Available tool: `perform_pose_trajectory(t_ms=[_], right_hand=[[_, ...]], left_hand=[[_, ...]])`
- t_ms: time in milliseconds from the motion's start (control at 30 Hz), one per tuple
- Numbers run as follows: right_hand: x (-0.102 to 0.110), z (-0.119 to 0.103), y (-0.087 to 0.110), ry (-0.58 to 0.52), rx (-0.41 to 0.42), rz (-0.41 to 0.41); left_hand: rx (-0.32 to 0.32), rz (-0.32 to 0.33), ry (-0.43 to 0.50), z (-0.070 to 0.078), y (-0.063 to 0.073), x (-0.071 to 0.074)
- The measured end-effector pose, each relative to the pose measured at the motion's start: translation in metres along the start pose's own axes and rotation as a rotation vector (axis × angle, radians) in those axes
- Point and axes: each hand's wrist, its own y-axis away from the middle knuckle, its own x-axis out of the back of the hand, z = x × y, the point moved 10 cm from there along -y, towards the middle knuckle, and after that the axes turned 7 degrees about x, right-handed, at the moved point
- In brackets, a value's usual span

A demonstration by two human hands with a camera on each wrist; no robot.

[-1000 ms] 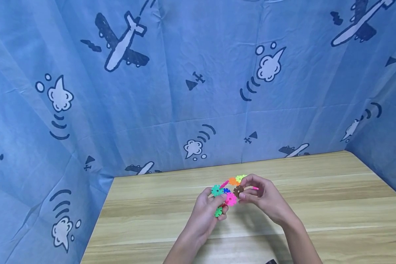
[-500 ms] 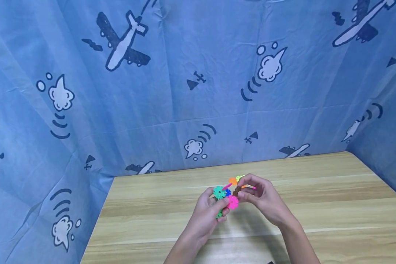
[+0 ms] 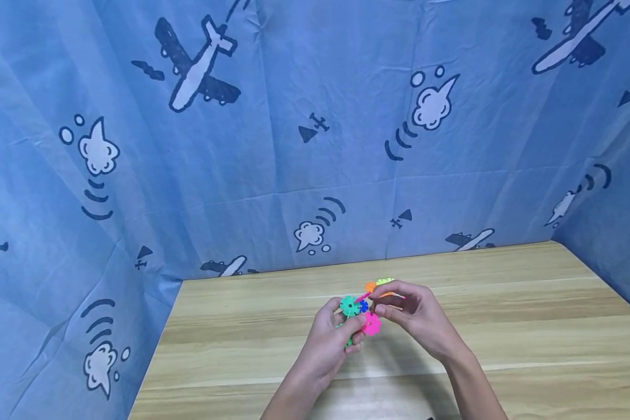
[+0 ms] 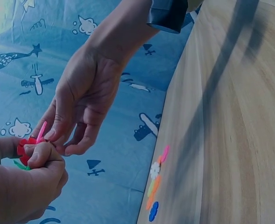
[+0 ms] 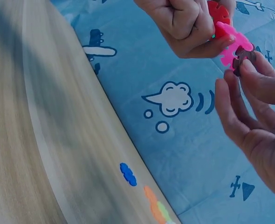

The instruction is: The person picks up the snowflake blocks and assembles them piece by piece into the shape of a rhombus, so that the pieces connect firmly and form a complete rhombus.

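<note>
In the head view, my left hand [image 3: 333,335] grips a cluster of joined plastic snowflake discs. A green disc [image 3: 349,305] and a pink disc [image 3: 370,324] stick out past its thumb. A red disc [image 5: 219,16] also shows there in the right wrist view. My right hand [image 3: 417,315] pinches a brown disc [image 5: 244,59] between thumb and fingers. That brown disc touches the edge of the pink one, nearly edge-on; whether the slots are joined I cannot tell. From above, fingers hide most of it.
Loose discs lie on the wooden table [image 3: 231,350] beyond the hands, among them a blue one [image 5: 128,174], an orange one [image 3: 370,287], a yellow one [image 3: 384,282] and a white one [image 4: 154,170]. A blue patterned curtain [image 3: 273,146] hangs behind the table.
My right hand has moved slightly left, bringing the brown disc against the pink one and turning it from face-on to edge-on. The left hand's cluster has shifted slightly right.
</note>
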Motion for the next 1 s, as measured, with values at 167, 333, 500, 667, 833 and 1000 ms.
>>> perform_pose_trajectory(t_ms=[167,333,500,667,833,1000], right_hand=[[-0.004,-0.003,0.002,-0.104,0.053,-0.051],[-0.011,-0.009,0.002,-0.220,0.142,-0.108],[-0.013,-0.009,0.000,-0.202,0.166,-0.088],[-0.016,-0.008,-0.001,-0.215,0.168,-0.090],[-0.018,-0.009,-0.001,-0.223,0.188,-0.096],[-0.019,-0.012,0.000,-0.226,0.209,-0.088]], left_hand=[[-0.015,0.025,0.028,0.003,0.002,0.002],[-0.027,0.032,0.059,0.005,0.003,0.001],[-0.032,0.032,0.077,0.005,0.003,0.001],[-0.038,0.026,0.087,0.006,0.003,0.002],[-0.042,0.016,0.087,0.008,0.003,0.002],[-0.037,-0.003,0.089,0.008,0.003,0.001]])
